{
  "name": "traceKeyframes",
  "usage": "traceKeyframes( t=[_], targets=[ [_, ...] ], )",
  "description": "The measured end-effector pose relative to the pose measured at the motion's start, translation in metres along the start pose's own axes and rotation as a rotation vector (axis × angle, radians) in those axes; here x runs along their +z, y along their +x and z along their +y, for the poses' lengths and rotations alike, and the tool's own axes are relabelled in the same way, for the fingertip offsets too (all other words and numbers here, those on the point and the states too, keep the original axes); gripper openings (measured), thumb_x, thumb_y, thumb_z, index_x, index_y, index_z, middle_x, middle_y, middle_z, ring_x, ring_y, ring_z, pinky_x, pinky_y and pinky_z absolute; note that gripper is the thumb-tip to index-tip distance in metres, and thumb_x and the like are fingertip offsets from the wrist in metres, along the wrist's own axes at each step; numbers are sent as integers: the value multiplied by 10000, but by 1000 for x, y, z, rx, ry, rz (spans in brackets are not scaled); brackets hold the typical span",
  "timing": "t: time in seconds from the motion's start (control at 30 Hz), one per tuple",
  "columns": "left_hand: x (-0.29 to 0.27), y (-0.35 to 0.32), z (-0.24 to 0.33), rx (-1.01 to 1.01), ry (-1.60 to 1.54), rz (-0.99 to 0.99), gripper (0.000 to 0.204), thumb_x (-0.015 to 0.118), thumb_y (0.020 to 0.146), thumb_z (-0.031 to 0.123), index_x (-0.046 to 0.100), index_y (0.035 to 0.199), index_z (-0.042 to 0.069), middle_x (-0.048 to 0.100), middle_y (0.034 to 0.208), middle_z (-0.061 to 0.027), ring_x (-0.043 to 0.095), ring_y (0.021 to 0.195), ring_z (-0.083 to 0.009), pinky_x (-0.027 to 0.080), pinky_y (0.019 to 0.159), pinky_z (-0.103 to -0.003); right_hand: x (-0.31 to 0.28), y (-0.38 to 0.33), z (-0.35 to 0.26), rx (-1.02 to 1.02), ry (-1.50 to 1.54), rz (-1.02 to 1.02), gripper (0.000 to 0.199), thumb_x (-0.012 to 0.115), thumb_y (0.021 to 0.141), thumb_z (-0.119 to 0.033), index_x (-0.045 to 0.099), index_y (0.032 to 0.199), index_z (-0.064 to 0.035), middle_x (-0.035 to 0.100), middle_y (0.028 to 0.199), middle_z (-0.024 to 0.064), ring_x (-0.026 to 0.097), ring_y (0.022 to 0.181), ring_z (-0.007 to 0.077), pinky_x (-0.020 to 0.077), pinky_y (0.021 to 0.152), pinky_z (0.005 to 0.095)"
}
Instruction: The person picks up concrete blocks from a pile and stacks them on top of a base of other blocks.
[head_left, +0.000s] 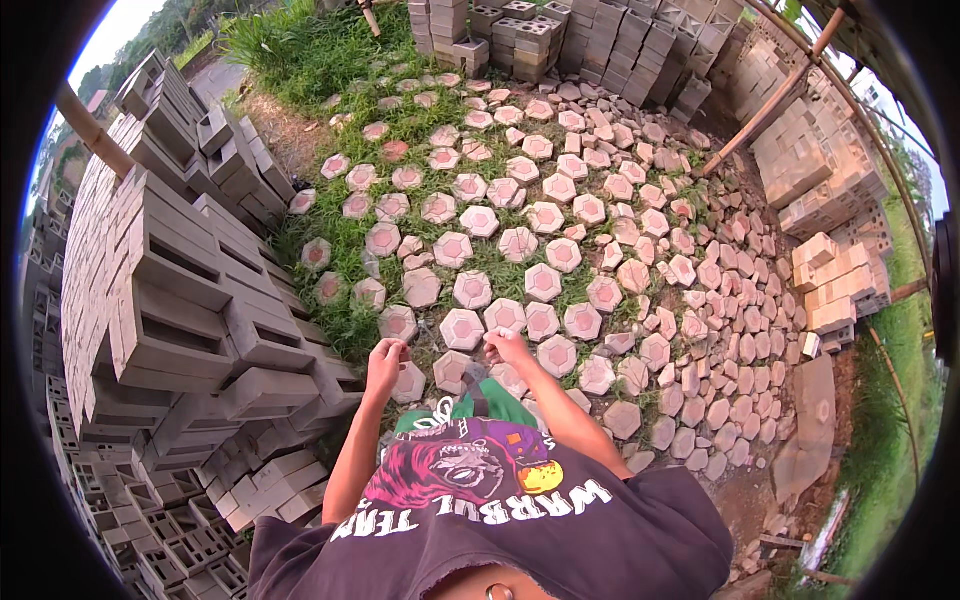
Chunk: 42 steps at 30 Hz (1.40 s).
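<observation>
Seen from above, a person in a dark printed shirt [480, 510] bends over a yard laid with hexagonal paving blocks, grey with pinkish centres, set out on grass [330, 55] and bare earth. The left hand [386, 358] hangs with its fingers [390, 345] curled loosely inward; whether they grip anything cannot be told, and no block shows between them. Just past those fingers, farther from the body, lies one hexagonal block [398, 323], and another [409, 382] sits just beside the hand toward the right hand. The right hand [506, 346] reaches down with fingers [493, 340] bent at the near edge of a hexagonal paver [505, 317], seemingly touching it; the grip itself is too small to make out. Between the two hands lies a further paver [461, 329], close to both. Beyond the left hand, stacks of grey hollow concrete blocks [170, 290] rise in a wall. Far ahead of the fingers stand more block stacks [600, 40], and pale blocks [830, 270] are piled well beyond the right hand.
</observation>
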<state>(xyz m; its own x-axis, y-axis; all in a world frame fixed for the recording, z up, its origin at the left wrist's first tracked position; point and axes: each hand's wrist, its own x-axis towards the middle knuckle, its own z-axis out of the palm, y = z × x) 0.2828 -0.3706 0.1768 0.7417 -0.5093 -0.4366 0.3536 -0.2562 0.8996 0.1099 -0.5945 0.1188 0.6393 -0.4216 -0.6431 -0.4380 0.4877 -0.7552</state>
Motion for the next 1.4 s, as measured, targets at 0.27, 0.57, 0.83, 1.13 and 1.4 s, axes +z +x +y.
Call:
traceKeyframes(
  t=[0.27,0.57,0.83,1.13,1.4],
  targets=[
    [70,80,45,3,111,62,268,756,727,149,521,631,64,536,623,19,445,544,-52,369,501,-232,-158,9,176,487,421,620,169,551,816,-247,536,723,-107,530,641,36,540,552,198,502,579,392],
    [146,271,92,44,490,4,424,771,694,241,413,532,79,452,507,9,376,478,-90,319,450,-283,-198,-44,217,445,-458,539,219,571,832,-264,571,768,-54,574,648,88,605,639,228,481,589,432],
    [355,431,159,166,503,-332,523,622,833,439,474,496,68,439,471,22,362,437,-70,280,416,-275,-273,90,37,231,348,980,169,551,791,-172,612,831,-20,613,689,81,605,597,201,464,501,353],
    [558,511,183,21,392,-661,539,407,954,441,567,653,25,586,640,-30,534,600,-105,434,602,-259,-436,271,-106,74,86,959,224,582,778,-215,632,831,-3,642,686,75,604,619,136,487,581,279],
    [715,601,239,-62,257,-495,213,463,902,208,591,899,38,613,818,-48,583,752,-139,461,675,-271,-622,359,-205,311,-14,882,275,567,748,-251,654,740,9,652,691,114,636,616,189,502,542,315]
  ],
)
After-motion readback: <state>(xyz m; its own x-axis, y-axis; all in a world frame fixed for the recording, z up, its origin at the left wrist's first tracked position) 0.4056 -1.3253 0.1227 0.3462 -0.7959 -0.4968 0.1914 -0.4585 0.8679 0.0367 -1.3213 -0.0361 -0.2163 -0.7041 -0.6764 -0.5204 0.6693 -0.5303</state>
